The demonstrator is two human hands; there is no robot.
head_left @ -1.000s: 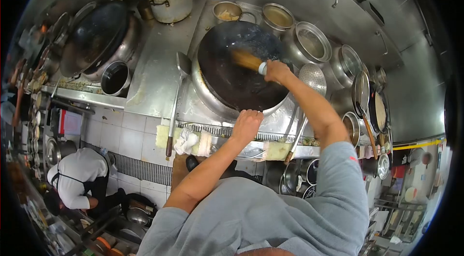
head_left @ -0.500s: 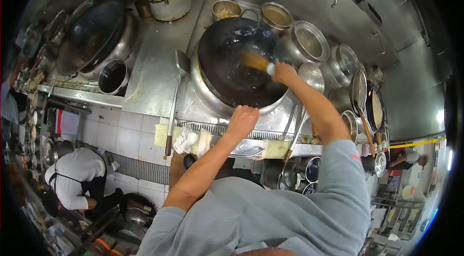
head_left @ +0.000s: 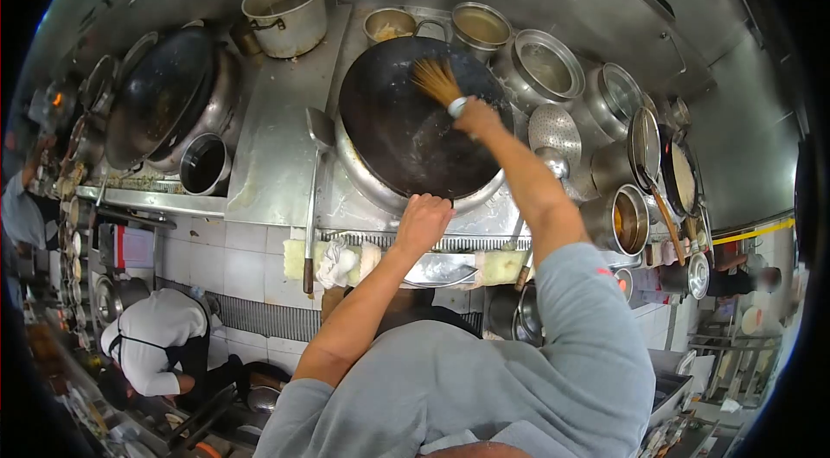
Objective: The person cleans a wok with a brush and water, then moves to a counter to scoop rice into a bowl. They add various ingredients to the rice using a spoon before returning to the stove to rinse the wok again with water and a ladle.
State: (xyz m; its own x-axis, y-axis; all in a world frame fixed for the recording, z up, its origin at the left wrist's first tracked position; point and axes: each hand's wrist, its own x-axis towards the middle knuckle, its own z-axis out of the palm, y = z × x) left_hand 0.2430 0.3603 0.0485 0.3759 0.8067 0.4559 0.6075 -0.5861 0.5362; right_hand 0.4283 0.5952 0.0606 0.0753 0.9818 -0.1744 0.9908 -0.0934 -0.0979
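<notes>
A large dark wok [head_left: 373, 104] sits on the round steel burner ring [head_left: 367, 171] in the middle of the stove. My left hand [head_left: 425, 220] is closed around the wok's near edge, where a bit of dark handle shows beside the fingers. Wrapped round the white-banded grip of a bamboo wok brush [head_left: 439, 82] is my right hand [head_left: 475, 118]. The brush's splayed bristles point up and left over the far inner side of the wok. A long-handled wok spatula [head_left: 313, 190] lies left of the wok, and a perforated skimmer [head_left: 555, 131] lies right of it.
Behind the wok stand a small bowl of food [head_left: 389, 24] and a metal pot [head_left: 481, 26]. More pots and lidded pans line the right. A tall pot [head_left: 285, 13] stands back left. A folded cloth [head_left: 335, 264] lies at the front edge. A co-worker [head_left: 164, 341] bends down at lower left.
The brush has moved toward the wok's far side and is now sharp rather than blurred. Pale wet streaks inside the wok have lessened. My left hand keeps its hold; the camera view has shifted slightly.
</notes>
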